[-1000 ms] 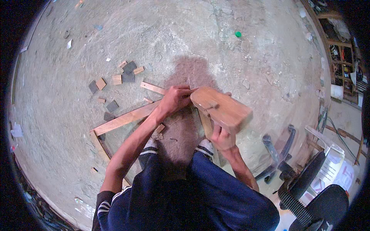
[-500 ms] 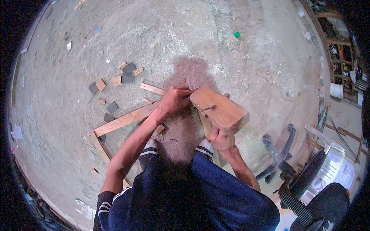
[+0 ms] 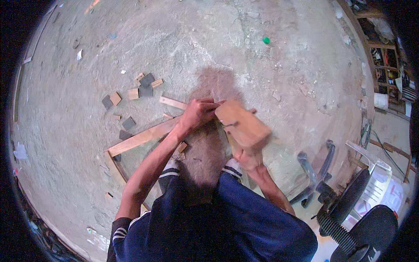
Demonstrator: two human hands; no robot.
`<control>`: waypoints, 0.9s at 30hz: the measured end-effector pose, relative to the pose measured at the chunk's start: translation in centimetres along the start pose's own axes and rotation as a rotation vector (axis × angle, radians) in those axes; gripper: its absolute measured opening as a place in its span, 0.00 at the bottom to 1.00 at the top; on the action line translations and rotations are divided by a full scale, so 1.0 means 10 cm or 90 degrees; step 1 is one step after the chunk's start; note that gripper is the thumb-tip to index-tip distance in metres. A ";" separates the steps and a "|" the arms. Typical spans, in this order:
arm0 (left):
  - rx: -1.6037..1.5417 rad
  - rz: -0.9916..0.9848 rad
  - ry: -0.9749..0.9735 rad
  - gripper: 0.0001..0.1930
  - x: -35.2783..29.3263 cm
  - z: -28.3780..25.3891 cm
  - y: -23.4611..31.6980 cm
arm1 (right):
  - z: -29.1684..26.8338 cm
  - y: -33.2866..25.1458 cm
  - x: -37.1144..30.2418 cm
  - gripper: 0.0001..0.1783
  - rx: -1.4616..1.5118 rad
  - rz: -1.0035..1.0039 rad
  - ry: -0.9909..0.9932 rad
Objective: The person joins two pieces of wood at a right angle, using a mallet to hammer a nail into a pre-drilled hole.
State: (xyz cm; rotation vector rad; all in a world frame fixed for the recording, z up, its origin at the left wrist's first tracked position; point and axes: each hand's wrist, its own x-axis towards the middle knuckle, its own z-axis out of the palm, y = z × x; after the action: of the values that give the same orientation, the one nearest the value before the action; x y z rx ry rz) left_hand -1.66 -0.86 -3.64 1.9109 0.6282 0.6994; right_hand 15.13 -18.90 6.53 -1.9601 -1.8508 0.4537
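Observation:
My right hand (image 3: 249, 158) grips a wooden mallet from below; its handle is mostly hidden. The mallet's block-shaped head (image 3: 244, 124) is tilted, its far left end close beside my left fist. My left hand (image 3: 200, 112) is closed on something thin whose tip shows toward the mallet; its kind is hidden. Beneath my hands lies a wooden frame (image 3: 142, 138) of pale strips, one rail running from its left corner toward my left hand. A short wood strip (image 3: 172, 102) sticks out past that hand.
Dark and brown square blocks (image 3: 145, 91) lie scattered on the concrete floor to the left. A small wood block (image 3: 182, 147) rests between my feet. A green cap (image 3: 266, 40) is farther off. On the right are a chair base (image 3: 312, 174) and a white bucket (image 3: 381, 101).
The mallet head has shifted slightly left and turned a little, blurred by motion. My right hand moved slightly with it; my left hand stays nearly in place.

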 end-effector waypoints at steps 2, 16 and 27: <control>-0.012 0.019 0.004 0.20 0.03 0.03 0.00 | 0.02 0.09 -0.07 0.15 -0.084 -0.032 0.035; -0.036 -0.003 0.023 0.14 0.05 -0.04 0.11 | -0.03 -0.11 0.02 0.12 0.024 0.004 0.123; -0.013 0.023 0.020 0.13 0.02 0.01 -0.01 | 0.04 -0.01 -0.11 0.12 0.064 0.064 -0.040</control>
State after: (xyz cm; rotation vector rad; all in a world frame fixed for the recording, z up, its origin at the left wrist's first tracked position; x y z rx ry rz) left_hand -1.45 -0.70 -3.66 1.8997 0.6045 0.7571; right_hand 14.77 -19.94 6.14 -1.9979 -1.7372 0.6329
